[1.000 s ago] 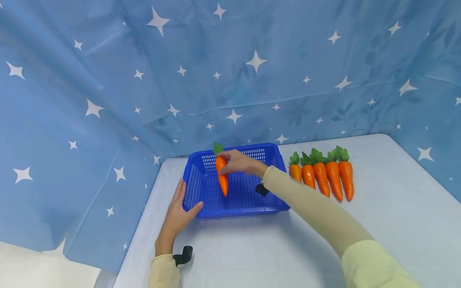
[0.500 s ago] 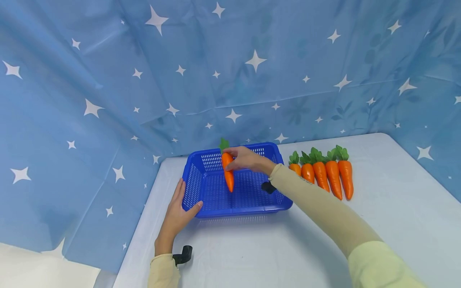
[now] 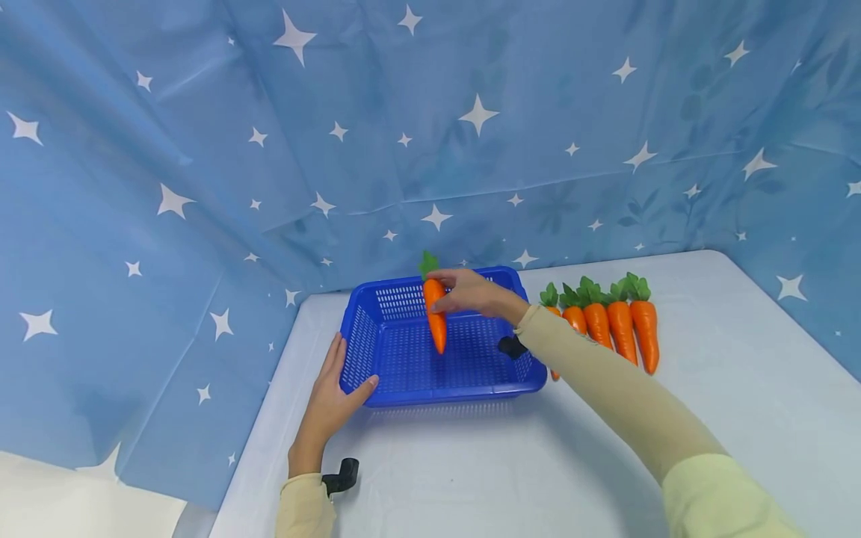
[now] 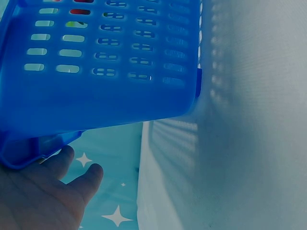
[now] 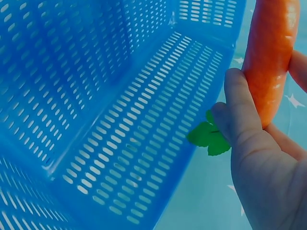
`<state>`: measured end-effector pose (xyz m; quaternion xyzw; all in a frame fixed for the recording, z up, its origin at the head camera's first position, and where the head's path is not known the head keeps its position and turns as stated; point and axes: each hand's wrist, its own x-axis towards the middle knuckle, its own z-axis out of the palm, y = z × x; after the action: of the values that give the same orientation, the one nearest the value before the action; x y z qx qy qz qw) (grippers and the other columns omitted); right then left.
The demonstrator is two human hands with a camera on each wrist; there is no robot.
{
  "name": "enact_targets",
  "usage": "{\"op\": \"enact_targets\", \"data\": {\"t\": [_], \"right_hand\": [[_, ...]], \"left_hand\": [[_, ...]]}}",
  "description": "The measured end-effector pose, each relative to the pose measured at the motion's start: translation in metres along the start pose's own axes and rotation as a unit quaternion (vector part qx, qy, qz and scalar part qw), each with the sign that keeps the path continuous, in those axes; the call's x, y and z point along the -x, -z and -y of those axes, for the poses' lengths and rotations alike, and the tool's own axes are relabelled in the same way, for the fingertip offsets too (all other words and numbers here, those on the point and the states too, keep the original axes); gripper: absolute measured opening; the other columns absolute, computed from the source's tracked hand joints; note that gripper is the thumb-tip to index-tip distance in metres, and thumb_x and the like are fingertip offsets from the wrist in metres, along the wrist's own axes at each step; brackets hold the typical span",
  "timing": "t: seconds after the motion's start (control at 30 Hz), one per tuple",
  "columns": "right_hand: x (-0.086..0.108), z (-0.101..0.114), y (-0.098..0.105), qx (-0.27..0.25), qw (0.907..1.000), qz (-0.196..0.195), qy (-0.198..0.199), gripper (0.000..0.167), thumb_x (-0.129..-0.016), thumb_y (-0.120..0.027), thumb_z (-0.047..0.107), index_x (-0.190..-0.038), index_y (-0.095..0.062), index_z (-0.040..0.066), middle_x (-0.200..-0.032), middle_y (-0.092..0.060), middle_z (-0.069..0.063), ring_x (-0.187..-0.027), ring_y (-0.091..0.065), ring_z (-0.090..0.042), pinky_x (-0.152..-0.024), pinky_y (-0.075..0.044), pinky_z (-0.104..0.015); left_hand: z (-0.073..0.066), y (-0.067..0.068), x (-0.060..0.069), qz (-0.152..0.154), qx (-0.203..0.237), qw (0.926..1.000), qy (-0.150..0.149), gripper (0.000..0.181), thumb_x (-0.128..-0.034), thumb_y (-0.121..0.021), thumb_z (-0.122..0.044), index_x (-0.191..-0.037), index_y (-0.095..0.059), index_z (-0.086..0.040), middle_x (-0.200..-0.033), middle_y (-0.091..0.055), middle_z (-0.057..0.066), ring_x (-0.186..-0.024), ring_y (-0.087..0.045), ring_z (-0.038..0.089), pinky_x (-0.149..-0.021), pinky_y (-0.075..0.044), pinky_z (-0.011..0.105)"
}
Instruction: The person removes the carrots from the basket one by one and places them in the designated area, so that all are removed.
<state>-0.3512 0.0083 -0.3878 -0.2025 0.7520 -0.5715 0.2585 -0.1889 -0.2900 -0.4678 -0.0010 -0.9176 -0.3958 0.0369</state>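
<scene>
My right hand pinches an orange carrot near its leafy top, holding it point-down above the blue plastic basket. In the right wrist view, thumb and fingers lie on either side of the carrot, and its green leaves poke out beside the hand. At the basket's left front corner rests my left hand, fingers stretched along the left side and thumb at the front rim. The left wrist view shows that hand with extended fingers by the basket's rim; part of the hand is cut off.
To the right of the basket, several more carrots lie side by side on the white table, leaves toward the back. My right sleeve covers part of some. A blue star-patterned curtain hangs behind the table.
My right hand has moved to the right and slightly up with the carrot, still over the basket. The left hand stays at the basket's corner.
</scene>
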Motion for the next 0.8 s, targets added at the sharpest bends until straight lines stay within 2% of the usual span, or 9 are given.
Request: {"op": "enact_targets", "data": {"t": [0.23, 0.33, 0.67, 0.8], "right_hand": [[0.008, 0.002, 0.009, 0.039, 0.9991, -0.016, 0.006, 0.076, -0.097, -0.076, 0.006, -0.164, -0.041, 0.004, -0.159, -0.047, -0.023, -0.128, -0.061, -0.039, -0.105, -0.055, -0.046], [0.011, 0.001, 0.014, 0.041, 0.9989, -0.018, 0.008, 0.076, -0.097, -0.075, 0.007, -0.164, -0.041, 0.004, -0.16, -0.046, -0.023, -0.13, -0.059, -0.039, -0.107, -0.054, -0.048], [0.022, -0.004, 0.03, -0.013, 0.9996, -0.023, 0.011, 0.076, -0.098, -0.073, 0.002, -0.165, -0.039, 0.003, -0.163, -0.042, -0.026, -0.13, -0.059, -0.041, -0.112, -0.049, -0.053], [0.027, -0.006, 0.037, -0.016, 0.9995, -0.024, 0.014, 0.075, -0.099, -0.071, 0.001, -0.166, -0.037, 0.003, -0.163, -0.041, -0.026, -0.131, -0.058, -0.041, -0.113, -0.047, -0.055]], "left_hand": [[0.0, 0.0, 0.0, 0.002, 0.0, 1.0, 0.004, 0.108, -0.0953, -0.074, -0.05, -0.173, -0.009, -0.011, -0.181, -0.001, 0.004, -0.164, -0.006, 0.038, -0.124, -0.015, 0.069], [0.0, 0.0, 0.0, 0.001, 0.002, 1.0, 0.003, 0.108, -0.0955, -0.074, -0.048, -0.173, -0.01, -0.011, -0.181, -0.001, 0.004, -0.164, -0.006, 0.038, -0.124, -0.015, 0.069], [-0.002, 0.001, 0.001, 0.002, 0.0, 1.0, 0.004, 0.108, -0.0959, -0.074, -0.048, -0.173, -0.009, -0.011, -0.18, -0.001, 0.004, -0.164, -0.006, 0.037, -0.124, -0.015, 0.068], [-0.002, 0.001, 0.001, 0.003, -0.002, 1.0, 0.006, 0.107, -0.0965, -0.073, -0.048, -0.173, -0.008, -0.011, -0.18, -0.001, 0.006, -0.164, -0.005, 0.038, -0.124, -0.014, 0.069]]}}
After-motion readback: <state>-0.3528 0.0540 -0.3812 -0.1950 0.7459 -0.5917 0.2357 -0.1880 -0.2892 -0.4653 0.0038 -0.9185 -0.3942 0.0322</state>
